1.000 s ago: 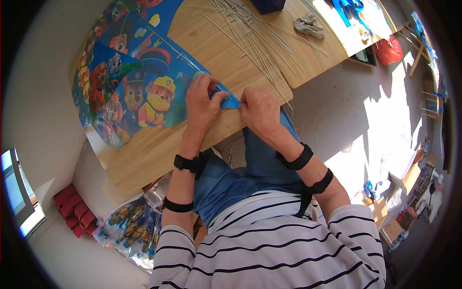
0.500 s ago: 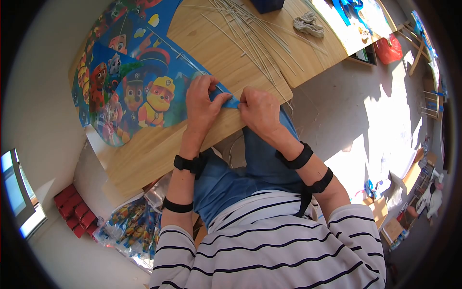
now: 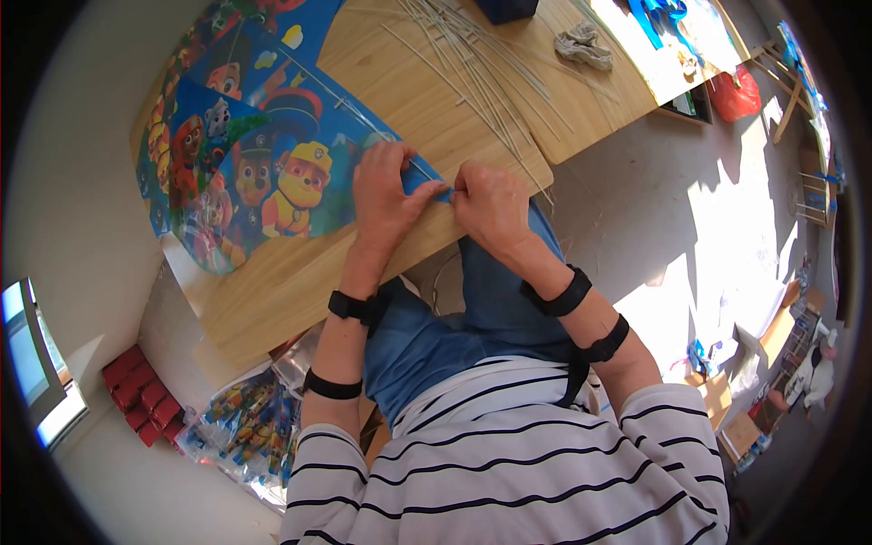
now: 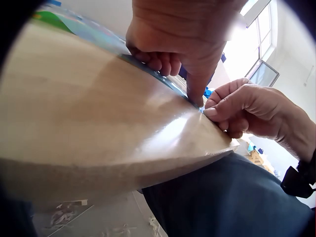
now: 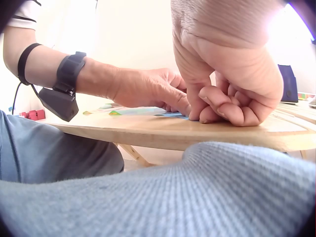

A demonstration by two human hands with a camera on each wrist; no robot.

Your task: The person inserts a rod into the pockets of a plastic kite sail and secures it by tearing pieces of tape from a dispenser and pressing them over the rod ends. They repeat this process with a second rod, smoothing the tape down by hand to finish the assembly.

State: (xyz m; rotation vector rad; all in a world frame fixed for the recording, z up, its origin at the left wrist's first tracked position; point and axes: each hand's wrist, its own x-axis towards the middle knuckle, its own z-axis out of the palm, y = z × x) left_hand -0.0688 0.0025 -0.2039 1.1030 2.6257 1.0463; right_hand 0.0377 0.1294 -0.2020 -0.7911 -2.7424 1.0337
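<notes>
A blue plastic kite (image 3: 304,177) printed with cartoon dogs lies on the wooden table (image 3: 272,300), its pointed corner near the front edge. A thin pale rod (image 3: 424,170) runs along one side toward that corner. My left hand (image 3: 383,195) rests on this side with bent fingers, its thumb stretched out and pressing at the tip. In the right wrist view, the left hand (image 5: 148,91) lies low over the table. My right hand (image 3: 490,207) pinches the corner between thumb and forefinger, the other fingers curled in. The left wrist view has both thumbs meeting at the small blue tip (image 4: 201,109).
Behind the hands, several thin rods (image 3: 481,82) lie loose beside a crumpled cloth (image 3: 583,45) and a dark blue box (image 3: 506,9). Below the table on the left are plastic-wrapped printed packs (image 3: 250,422) and red blocks (image 3: 141,395). A red bag (image 3: 734,94) stands at the right.
My left thumb has slid right along the kite's edge to its corner, up against the right fingers. The right hand keeps its place at the corner.
</notes>
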